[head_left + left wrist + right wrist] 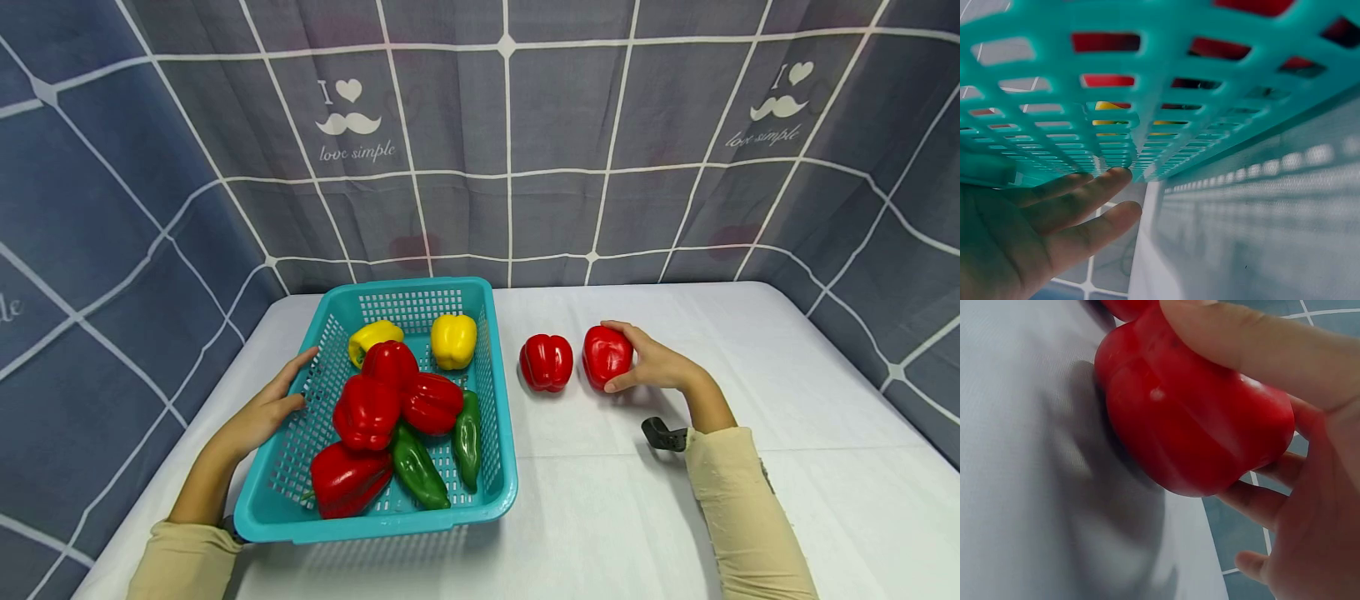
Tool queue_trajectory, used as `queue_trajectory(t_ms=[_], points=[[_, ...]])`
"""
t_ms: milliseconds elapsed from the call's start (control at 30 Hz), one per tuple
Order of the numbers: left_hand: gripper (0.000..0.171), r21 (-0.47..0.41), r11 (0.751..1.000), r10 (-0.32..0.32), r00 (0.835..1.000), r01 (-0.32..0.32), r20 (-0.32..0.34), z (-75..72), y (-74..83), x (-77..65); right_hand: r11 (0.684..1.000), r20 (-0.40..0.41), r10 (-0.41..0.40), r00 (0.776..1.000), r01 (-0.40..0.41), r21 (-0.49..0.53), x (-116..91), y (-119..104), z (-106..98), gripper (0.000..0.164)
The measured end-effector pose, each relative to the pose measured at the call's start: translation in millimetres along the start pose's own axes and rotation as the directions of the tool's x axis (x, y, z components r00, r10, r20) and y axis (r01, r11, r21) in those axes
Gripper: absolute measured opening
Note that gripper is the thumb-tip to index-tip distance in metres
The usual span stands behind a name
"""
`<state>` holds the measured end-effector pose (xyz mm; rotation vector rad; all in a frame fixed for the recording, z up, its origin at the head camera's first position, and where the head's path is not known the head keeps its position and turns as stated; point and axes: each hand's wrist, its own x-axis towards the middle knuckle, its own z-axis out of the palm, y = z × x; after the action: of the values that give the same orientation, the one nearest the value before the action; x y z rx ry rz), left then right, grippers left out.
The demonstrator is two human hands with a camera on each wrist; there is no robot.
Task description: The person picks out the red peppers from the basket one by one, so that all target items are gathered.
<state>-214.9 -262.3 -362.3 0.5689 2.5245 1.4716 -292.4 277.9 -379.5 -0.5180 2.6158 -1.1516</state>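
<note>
My right hand grips a red bell pepper, with the thumb on its near side and the fingers round the far side. Seen from the right wrist, this pepper is at the white cloth; whether it touches the cloth I cannot tell. Just left of it stands a second red bell pepper. My left hand rests against the left side of a turquoise basket. In the left wrist view, its fingers extend loosely along the outside of the perforated wall.
The basket holds several red bell peppers, a yellow one at the back right, another yellow one further left, and two green peppers. A white-covered table lies beneath. Grey checked curtains enclose the back and sides.
</note>
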Motion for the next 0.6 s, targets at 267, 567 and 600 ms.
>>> queue_trajectory(t_ms=[267, 567, 600], points=[[0.07, -0.002, 1.0, 0.0, 1.0, 0.0, 0.0, -0.2, -0.6, 0.6, 1.0, 0.013, 0.014, 1.0, -0.014, 0.002, -1.1, -1.1, -0.2, 0.101], [0.069, -0.002, 1.0, 0.001, 1.0, -0.001, 0.002, 0.2, 1.6, 0.2, 0.999, 0.039, 0.038, 0.999, -0.038, 0.001, -3.7, -0.5, -2.6, 0.103], [0.069, -0.002, 1.0, 0.002, 1.0, -0.002, 0.003, 0.2, 1.6, 0.2, 0.999, 0.041, 0.038, 0.998, -0.038, 0.001, -3.7, -0.6, -2.8, 0.103]])
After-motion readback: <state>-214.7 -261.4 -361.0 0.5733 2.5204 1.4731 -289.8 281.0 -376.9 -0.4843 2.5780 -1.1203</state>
